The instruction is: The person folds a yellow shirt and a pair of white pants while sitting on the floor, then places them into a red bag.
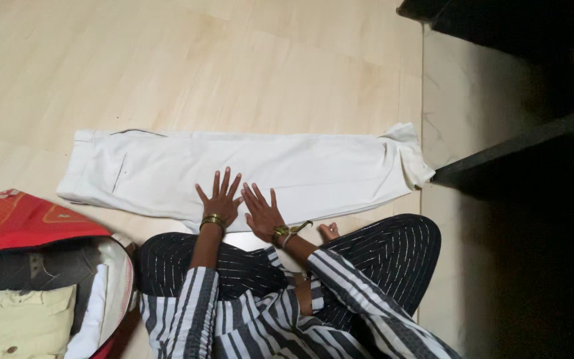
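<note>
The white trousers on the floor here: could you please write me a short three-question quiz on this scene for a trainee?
1. True or false: both hands lie flat on the white trousers.
2. Which way do the trousers lie? A) folded lengthwise, stretched left to right B) rolled into a ball C) hung over a chair
3. What sits at the lower left, by the person's knee?

Key:
1. True: the left hand and right hand press side by side near the closer edge.
2. A
3. An open red bag holding folded clothes.
</note>
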